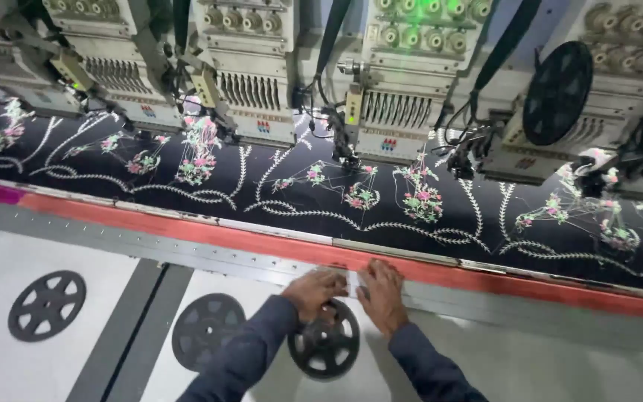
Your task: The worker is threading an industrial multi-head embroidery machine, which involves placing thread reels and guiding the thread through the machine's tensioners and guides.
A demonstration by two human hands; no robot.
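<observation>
My left hand (314, 290) and my right hand (382, 294) rest side by side on the grey metal frame rail (187, 249), just below the red fabric edge (262, 240). Between their fingertips lies a small pale strip (353, 281), touched by both hands; whether it is gripped I cannot tell. Beyond the red edge stretches black fabric (321, 201) embroidered with white vines and pink and green flowers. Dark blue sleeves cover both forearms. A black spoked reel (325, 348) sits under my left wrist.
A row of white embroidery machine heads (247, 82) with needles hangs over the fabric at the back. More black spoked reels (46, 305) lie on the white table, one (206, 331) beside my left arm. A black round disc (557, 93) is mounted at upper right.
</observation>
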